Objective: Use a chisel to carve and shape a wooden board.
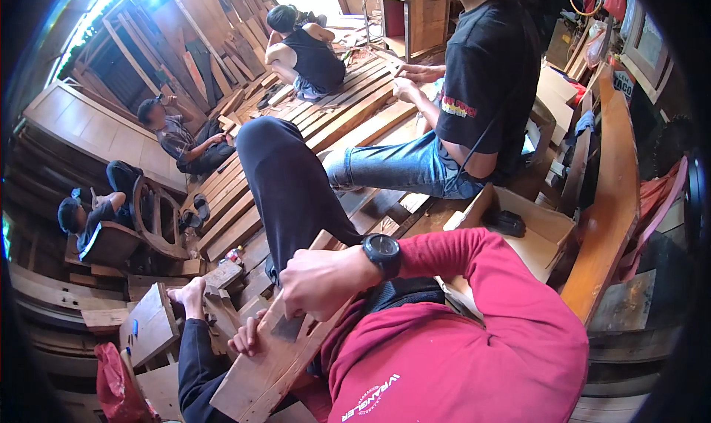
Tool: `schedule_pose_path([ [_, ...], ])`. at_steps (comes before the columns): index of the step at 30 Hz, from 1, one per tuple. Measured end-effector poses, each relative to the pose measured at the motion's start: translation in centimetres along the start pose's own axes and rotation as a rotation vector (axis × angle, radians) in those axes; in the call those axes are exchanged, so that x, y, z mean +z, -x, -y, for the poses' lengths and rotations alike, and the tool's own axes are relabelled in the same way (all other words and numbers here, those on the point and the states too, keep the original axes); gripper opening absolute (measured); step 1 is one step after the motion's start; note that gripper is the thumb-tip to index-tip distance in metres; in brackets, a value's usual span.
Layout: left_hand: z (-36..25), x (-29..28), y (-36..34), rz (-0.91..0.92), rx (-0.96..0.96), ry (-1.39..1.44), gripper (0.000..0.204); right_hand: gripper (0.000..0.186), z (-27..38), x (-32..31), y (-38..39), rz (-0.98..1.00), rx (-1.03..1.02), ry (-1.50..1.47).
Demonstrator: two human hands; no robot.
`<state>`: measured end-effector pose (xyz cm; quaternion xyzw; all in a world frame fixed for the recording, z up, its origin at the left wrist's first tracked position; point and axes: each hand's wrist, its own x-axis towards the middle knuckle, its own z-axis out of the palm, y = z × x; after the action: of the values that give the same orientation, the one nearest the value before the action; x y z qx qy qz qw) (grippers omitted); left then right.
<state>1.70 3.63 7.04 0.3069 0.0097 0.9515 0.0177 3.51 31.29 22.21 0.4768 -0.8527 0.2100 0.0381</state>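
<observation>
A wooden board (270, 375) with a cut-out near its middle lies tilted across my lap. My left hand (246, 337) is closed round its left edge, fingertips on the upper face and the rest hidden beneath. My right hand (322, 279), a black watch (382, 254) on its wrist, is closed above the board. A thin dark grey flat piece (286, 327) shows under its fingers, against the wood; whether it is sandpaper or a scraper blade I cannot tell.
My raised knee (278, 156) stands beyond the board. Close by on the right sits a person in jeans (400, 164); others sit farther off. Long planks (355, 119) cover the floor. An open cardboard box (541, 219) and a curved varnished wooden piece (611, 179) are at right.
</observation>
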Motion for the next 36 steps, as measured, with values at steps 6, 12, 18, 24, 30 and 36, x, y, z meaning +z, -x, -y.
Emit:
schedule_pose_path([
  [6,-2.6,1.6,0.9,0.012,0.092,-0.018,0.038,0.033,-1.0,2.1,1.3,-0.212,-0.011,-0.276],
  [12,-3.5,2.1,1.2,0.010,0.133,0.012,0.029,0.029,-1.6,2.8,2.8,-0.218,0.012,-0.268],
  [18,-7.6,1.7,0.0,0.008,0.265,0.141,0.021,0.037,1.0,7.2,-3.5,-0.193,-0.168,-0.220],
  [24,-9.6,3.7,-5.1,-0.131,0.180,0.589,0.019,0.044,-4.0,2.3,-4.7,-0.425,-0.161,-0.274],
  [30,-5.0,5.2,-10.3,0.002,0.269,-0.137,0.028,0.046,-2.2,2.4,-10.4,-0.247,-0.223,-0.200],
  [36,-9.0,5.0,-9.1,0.044,0.611,-0.041,0.023,0.054,-6.8,0.6,-11.2,-0.339,-0.186,-0.285],
])
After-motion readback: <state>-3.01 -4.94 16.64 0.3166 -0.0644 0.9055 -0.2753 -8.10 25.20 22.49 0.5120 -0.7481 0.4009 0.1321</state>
